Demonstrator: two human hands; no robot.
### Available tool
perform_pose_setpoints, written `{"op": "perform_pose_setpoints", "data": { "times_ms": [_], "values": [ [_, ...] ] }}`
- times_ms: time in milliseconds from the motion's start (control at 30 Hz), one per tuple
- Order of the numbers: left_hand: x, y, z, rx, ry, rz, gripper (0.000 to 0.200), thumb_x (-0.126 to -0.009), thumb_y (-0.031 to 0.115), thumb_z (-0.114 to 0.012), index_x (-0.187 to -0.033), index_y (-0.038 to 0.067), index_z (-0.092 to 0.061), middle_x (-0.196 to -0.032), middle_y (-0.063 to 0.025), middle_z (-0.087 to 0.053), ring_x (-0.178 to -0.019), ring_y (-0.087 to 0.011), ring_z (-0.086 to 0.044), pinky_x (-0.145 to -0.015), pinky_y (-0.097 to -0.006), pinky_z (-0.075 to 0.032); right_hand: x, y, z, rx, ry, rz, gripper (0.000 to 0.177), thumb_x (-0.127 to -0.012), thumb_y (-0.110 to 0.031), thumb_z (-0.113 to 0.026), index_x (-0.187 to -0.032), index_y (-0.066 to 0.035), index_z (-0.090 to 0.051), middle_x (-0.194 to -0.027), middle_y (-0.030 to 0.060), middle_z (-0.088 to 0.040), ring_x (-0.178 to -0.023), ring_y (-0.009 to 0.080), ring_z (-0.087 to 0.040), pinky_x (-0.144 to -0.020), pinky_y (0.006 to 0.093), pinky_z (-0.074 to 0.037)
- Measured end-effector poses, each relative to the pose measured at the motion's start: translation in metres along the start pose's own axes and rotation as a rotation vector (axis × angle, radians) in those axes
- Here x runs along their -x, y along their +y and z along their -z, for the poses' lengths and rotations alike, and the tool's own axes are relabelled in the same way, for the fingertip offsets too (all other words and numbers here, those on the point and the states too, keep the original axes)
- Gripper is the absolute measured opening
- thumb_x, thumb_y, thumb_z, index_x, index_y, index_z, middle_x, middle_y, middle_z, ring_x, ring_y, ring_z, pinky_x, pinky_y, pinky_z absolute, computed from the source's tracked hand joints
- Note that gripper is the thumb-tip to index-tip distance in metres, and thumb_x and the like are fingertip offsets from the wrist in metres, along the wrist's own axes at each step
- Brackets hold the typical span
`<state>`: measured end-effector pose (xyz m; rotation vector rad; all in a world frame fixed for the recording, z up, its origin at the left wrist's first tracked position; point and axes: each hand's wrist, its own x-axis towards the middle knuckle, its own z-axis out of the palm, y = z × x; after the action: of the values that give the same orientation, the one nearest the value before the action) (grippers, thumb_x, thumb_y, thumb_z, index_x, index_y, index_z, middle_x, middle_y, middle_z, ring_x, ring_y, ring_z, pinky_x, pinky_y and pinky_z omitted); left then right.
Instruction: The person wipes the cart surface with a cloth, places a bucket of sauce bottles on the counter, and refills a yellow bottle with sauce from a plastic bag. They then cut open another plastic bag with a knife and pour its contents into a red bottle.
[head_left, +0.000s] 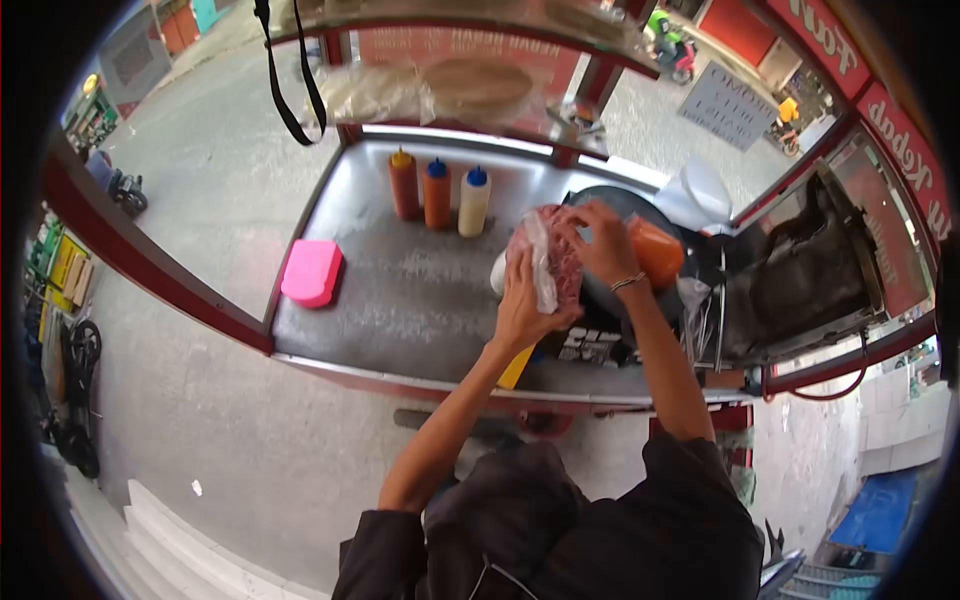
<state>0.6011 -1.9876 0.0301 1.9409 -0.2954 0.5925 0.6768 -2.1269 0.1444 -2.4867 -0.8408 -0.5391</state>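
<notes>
A clear plastic bag of pinkish shredded food (pixel 566 270) is held above the right part of the metal counter. My left hand (pixel 525 300) grips its near left side, fingers spread along the plastic. At its upper right edge my right hand (pixel 603 245) has its fingers bent and pressed together on the bag's rim. Just right of my right hand lies an orange bag (pixel 655 254) on a round dark pan (pixel 625 200). Something white shows partly behind my left hand.
Three squeeze bottles (pixel 436 195) stand at the counter's back. A pink box (pixel 312 273) sits at the left of the metal counter (pixel 390 290). White containers (pixel 693 195) are behind the pan, a dark grill (pixel 800 270) at right, and a shelf with flatbreads (pixel 475 90) above.
</notes>
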Motion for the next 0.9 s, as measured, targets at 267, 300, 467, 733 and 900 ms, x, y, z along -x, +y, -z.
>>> {"op": "perform_pose_setpoints", "data": {
  "times_ms": [267,300,467,733,900],
  "values": [
    [-0.006,-0.011,0.016,-0.107,-0.214,0.139,0.057,-0.074,-0.008,-0.052,-0.128,0.01,-0.047,-0.131,-0.0156,-0.044,-0.118,-0.0396,-0.044,-0.097,-0.0473,-0.038,0.038,-0.015,-0.002,-0.241,0.075,-0.359,0.021,-0.084,-0.016,-0.069,-0.102,-0.006,-0.065,-0.092,0.0076,-0.065,-0.073,0.015,-0.062,-0.066,0.0263,-0.05],
    [-0.014,-0.011,0.016,-0.163,-0.166,0.127,0.052,-0.074,-0.007,-0.052,-0.125,0.008,-0.05,-0.126,-0.0153,-0.049,-0.114,-0.0385,-0.047,-0.095,-0.0463,-0.04,0.041,-0.016,0.002,-0.233,0.085,-0.37,0.021,-0.084,-0.016,-0.069,-0.102,-0.006,-0.065,-0.092,0.0076,-0.065,-0.073,0.015,-0.062,-0.066,0.0263,-0.05],
    [-0.043,-0.079,-0.023,0.107,-0.075,-0.097,0.024,-0.093,0.012,-0.052,-0.114,0.002,-0.058,-0.085,-0.0126,-0.061,-0.071,-0.0266,-0.058,-0.067,-0.035,-0.046,0.081,-0.042,0.049,-0.403,0.163,-0.521,0.018,-0.091,-0.017,-0.064,-0.104,-0.005,-0.065,-0.096,0.0054,-0.068,-0.082,0.0104,-0.064,-0.069,0.0245,-0.05],
    [-0.069,0.014,0.109,0.298,0.008,-0.27,0.029,-0.085,0.008,-0.066,-0.109,-0.004,-0.056,-0.081,-0.0141,-0.062,-0.068,-0.025,-0.06,-0.061,-0.0333,-0.045,0.303,-0.012,0.145,0.096,0.429,-1.052,0.026,-0.089,-0.023,-0.064,-0.102,-0.001,-0.066,-0.086,0.0107,-0.071,-0.08,0.0208,-0.069,-0.071,0.0315,-0.053],
    [-0.033,-0.003,0.181,0.085,-0.287,0.024,0.022,-0.083,0.008,-0.069,-0.098,-0.003,-0.056,-0.081,-0.0161,-0.062,-0.067,-0.028,-0.061,-0.061,-0.037,-0.045,0.41,0.067,0.069,0.275,0.048,-1.243,0.051,-0.078,-0.038,-0.071,-0.107,0.003,-0.063,-0.096,0.022,-0.068,-0.092,0.0374,-0.065,-0.083,0.0426,-0.051]
  ]
}}
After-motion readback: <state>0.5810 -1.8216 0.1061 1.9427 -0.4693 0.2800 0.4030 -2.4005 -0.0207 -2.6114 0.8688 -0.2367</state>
